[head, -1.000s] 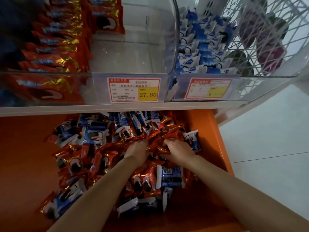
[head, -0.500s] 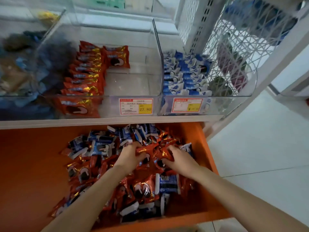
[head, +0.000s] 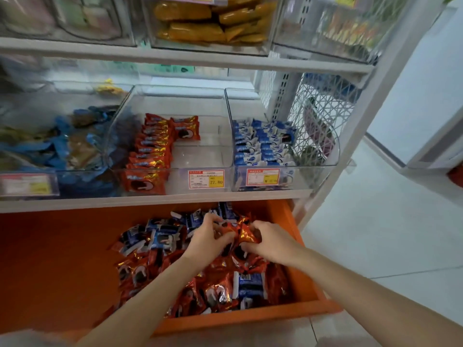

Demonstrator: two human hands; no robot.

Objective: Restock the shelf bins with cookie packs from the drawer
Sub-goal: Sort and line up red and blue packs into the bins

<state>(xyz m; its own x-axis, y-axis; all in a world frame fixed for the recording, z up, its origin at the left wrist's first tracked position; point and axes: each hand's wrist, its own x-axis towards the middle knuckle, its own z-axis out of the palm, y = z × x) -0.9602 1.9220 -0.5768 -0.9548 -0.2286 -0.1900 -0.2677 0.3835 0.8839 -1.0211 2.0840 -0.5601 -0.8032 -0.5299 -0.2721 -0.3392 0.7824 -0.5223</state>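
My left hand (head: 208, 237) and right hand (head: 271, 244) both curl round a bunch of red cookie packs (head: 241, 232), gathered over the heap in the orange drawer (head: 250, 319). The half-filled clear bin (head: 203, 156) sits at twelve o'clock from them.

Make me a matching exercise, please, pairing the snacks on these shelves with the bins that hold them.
1. row of red foil cookie packs
2. rows of blue-and-white cookie packs
3. yellow-orange snack bags

A. clear upper-shelf bin
B. clear bin beside the white lattice panel
C. clear bin with the 27.80 price tag

Pairs: 1-C, 2-B, 3-A.
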